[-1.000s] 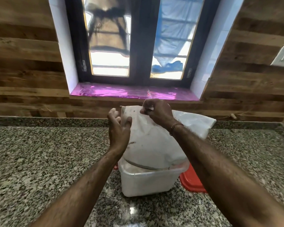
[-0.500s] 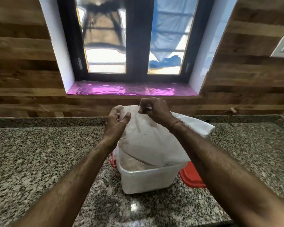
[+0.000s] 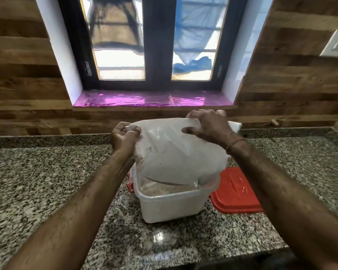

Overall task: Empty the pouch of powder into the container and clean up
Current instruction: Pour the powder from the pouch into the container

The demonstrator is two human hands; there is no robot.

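Wood-plank walls and a dark-framed window with a pink-foiled sill stand behind a speckled granite surface. Toward the middle of that surface, nearer its front edge than the wall, sits one translucent white container, open at the top, with pale powder visible inside.

One white plastic pouch is held upended over it, its lower, open end dipping inside the container's rim. That placement looks chosen so the powder drops straight in rather than onto the granite.

Both hands grip the pouch's raised end. The left hand is closed in a pinch on the corner toward the surface's left edge; the right hand is clamped over the top edge at the other corner, fingers curled over the plastic. Holding the two upper corners apart seems meant to stretch the pouch taut, so what remains slides down. The pouch bulges low, so I judge some powder is not yet out.

One red lid lies flat just beside the container, toward the right edge, probably kept close for closing afterwards. A small red part shows at the container's left side; what it is cannot be told.

Count: two hands, one pouch, one container, one lid.
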